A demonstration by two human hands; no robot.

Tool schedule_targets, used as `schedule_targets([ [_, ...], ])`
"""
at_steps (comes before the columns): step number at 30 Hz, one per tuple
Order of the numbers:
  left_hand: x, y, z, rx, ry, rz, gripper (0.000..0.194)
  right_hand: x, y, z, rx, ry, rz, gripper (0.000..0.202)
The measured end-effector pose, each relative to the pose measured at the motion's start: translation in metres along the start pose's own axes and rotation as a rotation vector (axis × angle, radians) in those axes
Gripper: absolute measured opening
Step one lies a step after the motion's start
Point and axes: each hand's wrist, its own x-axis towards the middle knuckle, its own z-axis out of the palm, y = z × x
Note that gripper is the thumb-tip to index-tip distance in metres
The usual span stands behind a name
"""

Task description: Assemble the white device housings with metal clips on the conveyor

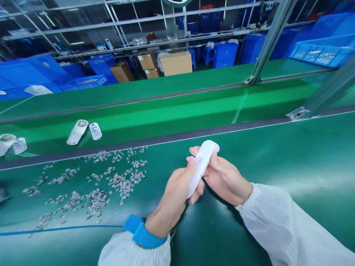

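Observation:
A white, long, rounded plastic device [204, 159] is held tilted over the green bench, its far end pointing up and to the right. My left hand [179, 185] is closed around its near part, thumb on top and fingers underneath. At its right side, my right hand [225, 176] grips the far part between thumb and fingers. A blue wrist strap [143, 232] with a blue cord [81, 227] is on my left wrist. Many small metal pieces [124, 185] lie scattered on the bench left of my hands.
Beyond the bench edge runs a green conveyor belt [171, 115]. On it, at left, are white device parts [77, 132] with small white pieces beside them. Grey metal posts [274, 36] rise at right. A blue basket [326, 50], cardboard boxes [176, 63] and shelving stand farther back.

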Motion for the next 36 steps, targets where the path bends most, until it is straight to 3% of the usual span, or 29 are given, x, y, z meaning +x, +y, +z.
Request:
schedule_targets([
  [7, 0.006, 0.0, 0.005, -0.16, 0.036, -0.014, 0.046, 0.0, 0.005, 0.002, -0.135, 0.126, -0.104, 0.041],
  [14, 0.011, -0.01, -0.011, -0.267, -0.133, -0.108, 0.061, -0.002, 0.0, -0.002, -0.488, 0.033, -0.15, 0.035],
  [17, 0.009, -0.007, -0.01, -0.37, -0.187, -0.06, 0.048, -0.003, -0.008, -0.004, -0.5, 0.147, -0.159, 0.038],
  [19, 0.007, -0.005, -0.004, -0.403, -0.235, 0.008, 0.034, -0.001, -0.016, -0.006, -0.48, 0.291, -0.147, 0.038],
  [22, 0.006, -0.008, 0.007, -0.318, -0.327, 0.062, 0.04, 0.001, -0.027, -0.01, -0.503, 0.497, -0.137, 0.04],
  [24, 0.007, -0.012, 0.014, -0.259, -0.347, 0.091, 0.042, 0.002, -0.03, -0.011, -0.541, 0.549, -0.134, 0.043],
  [27, 0.01, -0.022, 0.019, -0.098, -0.244, 0.147, 0.035, 0.002, -0.022, -0.011, -0.626, 0.517, -0.183, 0.044],
  [30, 0.013, -0.031, 0.018, 0.355, 0.068, 0.25, 0.019, 0.0, -0.01, -0.013, -0.863, 0.436, -0.243, 0.038],
  [32, 0.014, -0.035, 0.017, 0.616, 0.244, 0.359, 0.023, 0.002, -0.01, -0.017, -1.001, 0.37, -0.197, 0.026],
  [34, 0.015, -0.038, 0.014, 0.703, 0.322, 0.446, 0.021, 0.012, -0.02, -0.023, -1.081, 0.335, -0.142, 0.016],
  [36, 0.016, -0.039, 0.012, 0.689, 0.371, 0.488, 0.017, 0.033, -0.04, -0.028, -1.211, 0.382, -0.164, 0.019],
])
